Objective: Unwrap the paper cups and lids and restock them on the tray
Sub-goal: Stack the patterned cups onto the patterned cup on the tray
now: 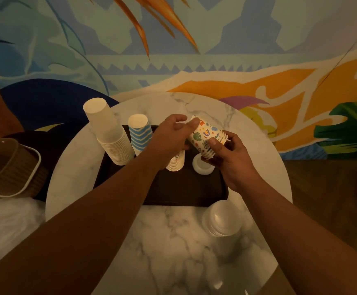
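I am holding a short stack of white paper cups printed with colourful doodles [207,136] tilted above the dark brown rectangular tray [186,190]. My right hand [231,160] is gripping its rim end, thumb curled across the side. My left hand [173,137] is pinching the top end with its fingertips. On the tray, to the left, a tall leaning stack of plain white paper cups [109,133] and a blue-and-white zigzag cup stack [140,135] are standing upside down. A white plastic lid [202,167] is lying below my right hand. A wrapped stack of clear lids [222,220] is sitting on the round marble table [173,241], just beside the tray's near edge.
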The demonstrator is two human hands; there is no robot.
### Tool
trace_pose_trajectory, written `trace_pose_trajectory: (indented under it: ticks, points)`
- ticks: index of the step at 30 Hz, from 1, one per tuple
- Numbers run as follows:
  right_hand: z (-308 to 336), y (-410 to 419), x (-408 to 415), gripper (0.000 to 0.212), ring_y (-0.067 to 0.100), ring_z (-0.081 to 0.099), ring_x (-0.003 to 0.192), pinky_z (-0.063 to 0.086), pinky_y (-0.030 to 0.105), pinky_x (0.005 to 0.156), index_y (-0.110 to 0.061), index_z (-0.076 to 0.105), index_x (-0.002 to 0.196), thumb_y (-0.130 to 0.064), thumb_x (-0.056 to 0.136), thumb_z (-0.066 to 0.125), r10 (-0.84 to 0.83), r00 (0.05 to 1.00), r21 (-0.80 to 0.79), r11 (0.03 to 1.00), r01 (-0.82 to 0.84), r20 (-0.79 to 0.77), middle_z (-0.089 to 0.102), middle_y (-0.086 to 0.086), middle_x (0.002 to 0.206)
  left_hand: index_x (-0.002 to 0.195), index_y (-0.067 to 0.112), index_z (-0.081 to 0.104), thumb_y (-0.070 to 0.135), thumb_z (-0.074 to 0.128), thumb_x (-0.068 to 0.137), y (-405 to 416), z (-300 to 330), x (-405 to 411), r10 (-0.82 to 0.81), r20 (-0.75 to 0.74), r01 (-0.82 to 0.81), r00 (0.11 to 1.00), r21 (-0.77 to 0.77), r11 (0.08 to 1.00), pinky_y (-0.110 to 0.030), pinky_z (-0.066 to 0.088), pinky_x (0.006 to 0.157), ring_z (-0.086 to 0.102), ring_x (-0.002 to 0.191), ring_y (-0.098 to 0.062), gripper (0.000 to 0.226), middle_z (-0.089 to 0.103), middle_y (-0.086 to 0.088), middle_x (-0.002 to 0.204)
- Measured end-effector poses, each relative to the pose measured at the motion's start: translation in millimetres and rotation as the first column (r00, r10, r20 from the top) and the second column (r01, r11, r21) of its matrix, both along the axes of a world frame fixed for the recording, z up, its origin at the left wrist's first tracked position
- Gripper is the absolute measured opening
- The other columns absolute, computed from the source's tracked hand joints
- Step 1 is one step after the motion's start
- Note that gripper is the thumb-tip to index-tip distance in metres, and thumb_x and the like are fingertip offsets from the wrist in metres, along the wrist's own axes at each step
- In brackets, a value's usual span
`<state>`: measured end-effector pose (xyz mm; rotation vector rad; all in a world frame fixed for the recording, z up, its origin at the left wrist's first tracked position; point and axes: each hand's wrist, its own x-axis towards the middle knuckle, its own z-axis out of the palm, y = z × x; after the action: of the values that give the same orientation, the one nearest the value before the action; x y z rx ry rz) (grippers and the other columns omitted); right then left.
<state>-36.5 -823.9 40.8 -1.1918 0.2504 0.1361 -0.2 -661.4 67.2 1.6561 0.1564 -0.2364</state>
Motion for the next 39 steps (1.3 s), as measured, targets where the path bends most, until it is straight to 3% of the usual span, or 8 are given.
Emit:
trace_pose_trajectory:
  ticks: [7,9,12,17,24,28,31,39]
  points:
    - [-0.9,4.7,5.1,0.059,0.030,0.067,0.106,0.058,0.044,0.082,-0.016,0.053,0.116,-0.027,0.063,0.077,-0.019,1.000,-0.020,1.000,0.019,-0.001,0.062,0.008,0.118,0.110,0.016,0.055,0.028,0.064,0.091,14.3,19.8,6.4,0.199,0.142,-0.197,0.970,-0.024,0.980,-0.040,0.060,0.078,0.069,0.095,-0.020,0.023,0.066,-0.006,0.109]
    - [-2.3,1.8,6.3,0.067,0.030,0.066,0.107,0.057,0.045,0.086,-0.013,0.051,0.121,-0.030,0.062,0.078,-0.052,0.999,-0.041,0.998,0.051,-0.015,0.060,0.010,0.123,0.114,0.018,0.055,0.029,0.065,0.090,23.7,32.6,12.0,0.277,0.314,-0.324,0.908,0.108,0.940,-0.031,0.059,0.078,0.066,0.101,-0.014,0.027,0.063,-0.001,0.116]
    - [-4.3,-3.4,6.9,0.078,0.028,0.065,0.107,0.057,0.045,0.086,-0.011,0.047,0.130,-0.033,0.062,0.078,-0.095,0.994,-0.046,0.995,0.093,-0.048,0.057,0.010,0.126,0.122,0.019,0.053,0.032,0.067,0.088,31.3,31.0,16.6,0.094,0.530,-0.377,0.842,0.456,0.806,-0.029,0.053,0.088,0.055,0.112,-0.014,0.039,0.054,0.000,0.126]
    - [-6.6,-6.5,3.7,0.079,0.027,0.066,0.107,0.056,0.047,0.089,-0.011,0.047,0.130,-0.033,0.061,0.077,-0.093,0.993,-0.050,0.995,0.090,-0.066,0.059,0.010,0.126,0.127,0.014,0.050,0.027,0.066,0.088,26.3,-11.3,9.1,-0.115,0.457,-0.249,0.882,0.658,0.710,-0.019,0.038,0.088,0.050,0.118,-0.016,0.044,0.051,-0.004,0.131]
    - [-9.1,-10.2,-1.3,0.069,0.025,0.068,0.104,0.059,0.043,0.082,-0.013,0.052,0.127,-0.034,0.066,0.076,-0.025,0.997,-0.079,0.997,0.019,-0.070,0.061,0.010,0.124,0.130,0.013,0.050,0.029,0.062,0.091,25.5,-39.3,6.5,-0.233,0.245,-0.035,0.941,0.756,0.654,-0.035,0.040,0.104,0.044,0.130,-0.025,0.044,0.043,-0.007,0.143]
    - [-5.6,-7.0,0.6,0.065,0.027,0.070,0.101,0.060,0.038,0.075,-0.015,0.056,0.121,-0.036,0.063,0.078,0.052,0.998,-0.048,0.997,-0.053,-0.036,0.064,0.011,0.122,0.120,0.015,0.057,0.038,0.060,0.092,21.0,-13.1,2.9,-0.026,0.460,-0.246,0.888,0.521,0.818,-0.035,0.051,0.093,0.058,0.112,-0.018,0.036,0.058,-0.005,0.126]
    - [-1.5,4.6,3.7,0.080,0.030,0.071,0.097,0.059,0.034,0.068,-0.019,0.058,0.115,-0.049,0.047,0.088,0.085,0.996,-0.037,0.996,-0.086,-0.019,0.068,0.009,0.115,0.124,0.019,0.053,0.040,0.058,0.093,14.4,1.4,-2.3,-0.016,0.223,-0.028,0.975,0.194,0.981,-0.038,0.058,0.084,0.063,0.105,-0.018,0.038,0.060,-0.005,0.124]
    - [4.4,11.3,4.2,0.053,0.031,0.069,0.099,0.054,0.052,0.090,-0.015,0.055,0.111,-0.029,0.064,0.075,0.079,0.996,-0.051,0.996,-0.076,0.047,0.069,0.002,0.102,0.108,0.023,0.056,0.031,0.060,0.094,8.1,1.3,-8.0,0.047,0.183,-0.060,0.982,0.065,0.996,-0.043,0.060,0.077,0.067,0.098,-0.020,0.017,0.065,-0.008,0.111]
